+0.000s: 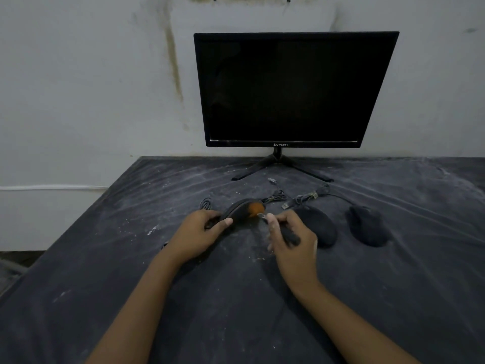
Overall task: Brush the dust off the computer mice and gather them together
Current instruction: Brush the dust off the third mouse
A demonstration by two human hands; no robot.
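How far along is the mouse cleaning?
In hand: left hand holds one mouse up, right hand has the brush on it. Two more mice lie close together to its right; whether brushed, can't tell. Left: finish this one, set it beside them.

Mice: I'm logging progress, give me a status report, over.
Left hand grips one mouse. Right hand holds brush, orange bristles on that mouse. Two other mice lie apart to the right. Cables tangled behind; nothing blocking.

Dim room, stained white wall (91, 88), dusty dark table (78, 285), black monitor (288, 88)
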